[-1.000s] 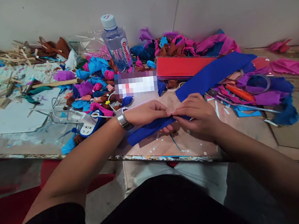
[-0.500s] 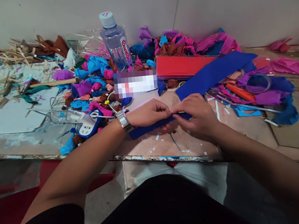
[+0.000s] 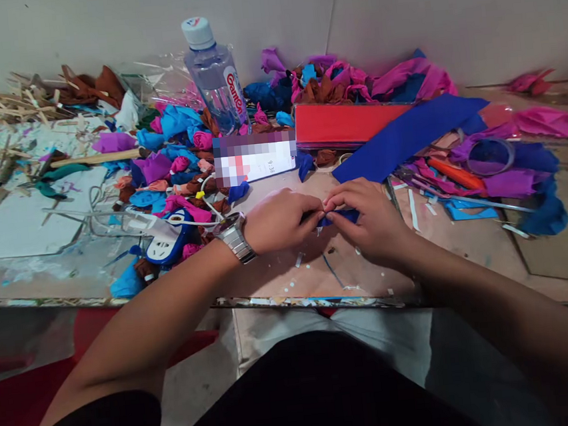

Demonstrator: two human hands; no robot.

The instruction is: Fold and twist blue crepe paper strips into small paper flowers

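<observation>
My left hand (image 3: 285, 220), with a metal-band watch (image 3: 237, 236) at its wrist, is closed with its fingertips pinched on a small strip of dark blue crepe paper (image 3: 341, 217). Meeting it fingertip to fingertip, my right hand (image 3: 369, 218) pinches the same strip. Most of the strip is hidden behind the fingers. A longer piece of blue crepe paper (image 3: 407, 135) lies just beyond my right hand, slanting up to the right over a red stack of paper (image 3: 350, 122). Small twisted blue paper pieces (image 3: 305, 165) lie beyond my left hand.
A lit phone (image 3: 268, 157) lies behind my hands, beside a water bottle (image 3: 215, 79). Crumpled coloured paper surrounds a power strip (image 3: 169, 241) on the left. Right of my hands are an orange-handled tool (image 3: 456, 176) and a tape roll (image 3: 490, 156). Wooden sticks (image 3: 37, 106) are heaped far left.
The blue strip stretched out under my left hand is now gathered between my fingers, with only a short part showing. The phone screen shows more clearly. Both hands stay close together.
</observation>
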